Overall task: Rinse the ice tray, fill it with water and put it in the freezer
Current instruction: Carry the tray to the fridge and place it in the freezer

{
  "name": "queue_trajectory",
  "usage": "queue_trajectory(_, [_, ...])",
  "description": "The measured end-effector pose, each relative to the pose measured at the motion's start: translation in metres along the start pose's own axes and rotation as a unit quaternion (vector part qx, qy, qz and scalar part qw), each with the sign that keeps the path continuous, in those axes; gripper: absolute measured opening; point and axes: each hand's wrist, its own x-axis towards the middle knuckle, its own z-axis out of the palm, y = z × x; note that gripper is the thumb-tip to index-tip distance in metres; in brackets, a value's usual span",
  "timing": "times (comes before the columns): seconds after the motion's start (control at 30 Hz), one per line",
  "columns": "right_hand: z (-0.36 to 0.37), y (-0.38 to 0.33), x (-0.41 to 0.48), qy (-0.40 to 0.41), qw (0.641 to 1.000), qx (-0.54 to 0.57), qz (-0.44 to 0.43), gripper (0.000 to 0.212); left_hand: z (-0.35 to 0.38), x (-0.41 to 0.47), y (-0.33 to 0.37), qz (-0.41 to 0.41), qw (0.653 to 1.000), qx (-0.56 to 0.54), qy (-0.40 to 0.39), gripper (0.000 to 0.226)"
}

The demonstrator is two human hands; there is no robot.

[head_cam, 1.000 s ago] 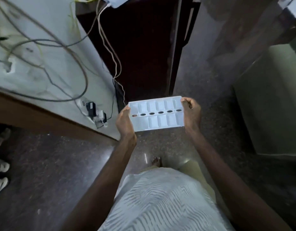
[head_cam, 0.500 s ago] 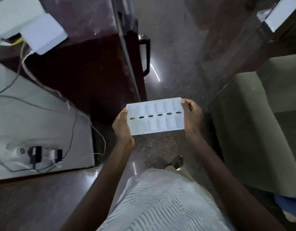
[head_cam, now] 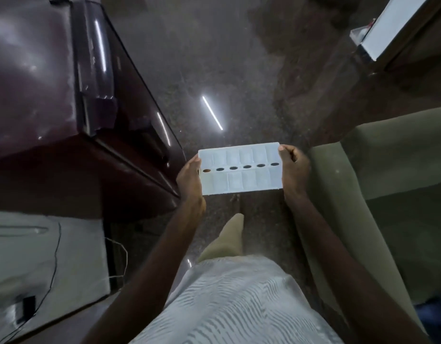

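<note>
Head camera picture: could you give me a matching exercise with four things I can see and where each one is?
1 ice tray
2 left hand
3 right hand
4 maroon fridge

a holds the tray's right end
b stands left of the person
c held over the floor
d holds the tray's left end

Pairs: 1-c, 2-d, 3-a, 4-b

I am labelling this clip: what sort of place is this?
Probably a room in a home: what looks like a maroon fridge on the left, a green sofa on the right, speckled stone floor between.
</note>
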Motion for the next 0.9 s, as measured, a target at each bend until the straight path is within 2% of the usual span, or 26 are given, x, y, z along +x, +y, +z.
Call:
queue_trajectory(0.2, [-0.002, -0.010, 0.118, 0.021, 0.999, -0.028, -0.007, 0.011, 0.108, 0.072, 0.022, -0.022, 0.999, 0.028, -0.038, 0.026])
queue_trajectory(0.37, [-0.009, -0.030, 0.209, 0.070, 0.997, -0.021, -0.005, 0.016, 0.199, 0.116, 0.046, -0.019, 0.995, 0.052, -0.080, 0.020])
queue_trajectory(0.53, [-0.016, -0.054, 0.289, 0.101, 0.995, -0.007, 0.003, 0.019, 0.284, 0.156, 0.070, -0.019, 0.988, 0.079, -0.131, 0.028])
queue_trajectory(0.7, [-0.021, -0.072, 0.372, 0.129, 0.991, 0.015, 0.019, 0.016, 0.370, 0.199, 0.082, -0.024, 0.984, 0.101, -0.145, 0.038])
queue_trajectory(0.83, [-0.032, -0.085, 0.450, 0.147, 0.988, 0.028, 0.022, 0.020, 0.451, 0.238, 0.090, -0.029, 0.981, 0.115, -0.151, 0.024])
queue_trajectory(0.9, [-0.034, -0.088, 0.464, 0.146, 0.988, 0.033, 0.022, 0.020, 0.469, 0.246, 0.092, -0.031, 0.978, 0.129, -0.161, 0.035])
